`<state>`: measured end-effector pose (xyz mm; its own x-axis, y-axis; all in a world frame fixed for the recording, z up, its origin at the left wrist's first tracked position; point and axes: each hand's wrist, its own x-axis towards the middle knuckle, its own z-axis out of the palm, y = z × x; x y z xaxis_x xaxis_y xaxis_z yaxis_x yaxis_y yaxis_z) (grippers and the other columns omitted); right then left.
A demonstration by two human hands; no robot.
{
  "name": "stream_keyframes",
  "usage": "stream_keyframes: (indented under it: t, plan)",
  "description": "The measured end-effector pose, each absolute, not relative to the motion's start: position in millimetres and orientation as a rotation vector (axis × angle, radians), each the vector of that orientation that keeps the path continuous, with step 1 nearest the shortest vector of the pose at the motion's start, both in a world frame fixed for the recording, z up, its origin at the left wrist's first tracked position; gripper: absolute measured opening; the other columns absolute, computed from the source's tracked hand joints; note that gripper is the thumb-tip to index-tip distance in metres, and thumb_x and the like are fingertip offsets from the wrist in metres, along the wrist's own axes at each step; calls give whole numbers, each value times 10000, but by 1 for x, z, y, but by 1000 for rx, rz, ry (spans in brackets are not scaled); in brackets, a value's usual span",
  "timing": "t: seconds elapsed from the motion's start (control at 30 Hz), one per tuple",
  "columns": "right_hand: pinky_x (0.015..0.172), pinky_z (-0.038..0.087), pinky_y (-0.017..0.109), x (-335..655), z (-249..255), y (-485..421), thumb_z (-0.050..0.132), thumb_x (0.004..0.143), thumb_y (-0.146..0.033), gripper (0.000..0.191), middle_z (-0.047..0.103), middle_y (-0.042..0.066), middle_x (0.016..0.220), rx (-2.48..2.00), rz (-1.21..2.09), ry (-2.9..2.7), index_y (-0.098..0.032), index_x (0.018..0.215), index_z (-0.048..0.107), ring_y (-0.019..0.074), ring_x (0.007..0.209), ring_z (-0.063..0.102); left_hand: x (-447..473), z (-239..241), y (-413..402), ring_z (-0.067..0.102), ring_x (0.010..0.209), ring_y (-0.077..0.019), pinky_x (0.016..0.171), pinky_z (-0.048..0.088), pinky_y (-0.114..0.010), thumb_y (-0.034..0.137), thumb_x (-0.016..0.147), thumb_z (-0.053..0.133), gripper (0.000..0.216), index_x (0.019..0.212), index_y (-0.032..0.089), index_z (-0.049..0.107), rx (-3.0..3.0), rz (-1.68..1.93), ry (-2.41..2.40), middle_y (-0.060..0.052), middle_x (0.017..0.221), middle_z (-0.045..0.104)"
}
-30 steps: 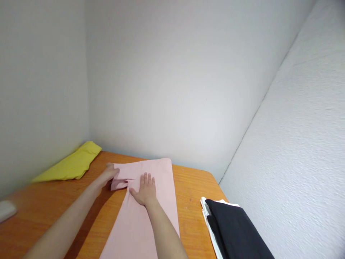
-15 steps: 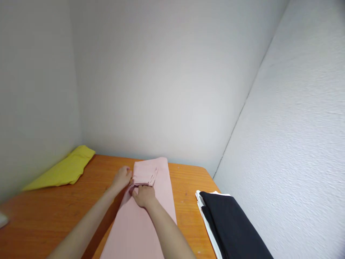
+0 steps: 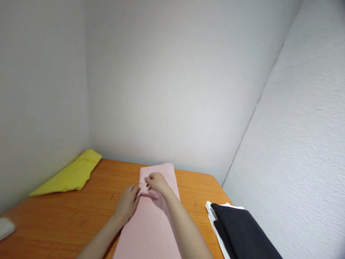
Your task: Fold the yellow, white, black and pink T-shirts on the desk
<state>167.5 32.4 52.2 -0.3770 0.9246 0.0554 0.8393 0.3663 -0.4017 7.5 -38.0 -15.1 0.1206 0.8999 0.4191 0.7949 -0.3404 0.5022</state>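
Observation:
A long pink folded cloth [image 3: 148, 226] lies lengthwise on the table in front of me, its far end doubled back in a smaller folded flap [image 3: 147, 193]. At the flap's left edge, my left hand [image 3: 127, 204] has its fingertips closed on the pink cloth. My right hand [image 3: 158, 182] is over the top of the flap, its fingers curled down against the wrinkled fabric. The fingertips of both hands are partly hidden, and fine detail of the pinch is hard to see.
An orange-brown wooden table [image 3: 81, 216] meets the wall behind. A yellow cloth [image 3: 71, 174] lies at the back left by the wall. Folded black cloth [image 3: 245, 230] rests on white cloth [image 3: 212, 212] at the right. A white object [image 3: 5, 227] shows at the left edge.
My right hand has lifted from the flap's near edge and moved up over it. My left hand has come nearer to the flap's left edge. The view has shifted slightly.

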Motion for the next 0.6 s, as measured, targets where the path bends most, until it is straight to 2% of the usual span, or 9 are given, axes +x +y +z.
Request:
stream_keyframes:
  t: [0.1, 0.17, 0.27, 0.37, 0.6]
  plan:
    - [732, 465, 245, 159, 62, 70, 387, 981, -295, 351, 730, 116, 1008, -1661, 339, -2190, -151, 1003, 706, 182, 918, 674, 10, -12, -42, 583, 981, -262, 854, 469, -380, 265, 905, 454, 163, 1001, 194, 564, 2219, 1051, 1738, -106, 1028, 604]
    - [789, 468, 270, 150, 60, 89, 414, 983, -274, 314, 721, 119, 1037, -1718, 306, -2138, -146, 1014, 699, 189, 970, 661, 11, -10, -43, 587, 945, -257, 821, 474, -375, 258, 910, 450, 127, 956, 199, 552, 2214, 1063, 1757, -101, 1003, 602]
    - [876, 484, 346, 135, 48, 109, 497, 983, -322, 259, 706, 92, 1055, -1797, 286, -2109, -147, 1025, 683, 193, 996, 651, 11, -9, -44, 589, 907, -249, 790, 472, -369, 224, 918, 424, 128, 894, 209, 548, 2230, 1075, 1776, -93, 975, 598]
    - [909, 496, 412, 123, 34, 123, 565, 961, -408, 285, 677, 82, 1100, -1878, 270, -2099, -155, 1051, 662, 203, 1008, 639, 10, -10, -43, 589, 904, -245, 782, 466, -362, 173, 903, 428, 130, 887, 215, 551, 2248, 1072, 1793, -89, 970, 595]
    - [905, 513, 438, 116, 10, 151, 570, 965, -398, 297, 640, 73, 1127, -1928, 176, -2140, -155, 1130, 619, 207, 1007, 627, 5, -12, -38, 562, 901, -222, 778, 430, -331, 30, 836, 420, 225, 849, 214, 550, 2265, 1001, 1840, -72, 963, 583]
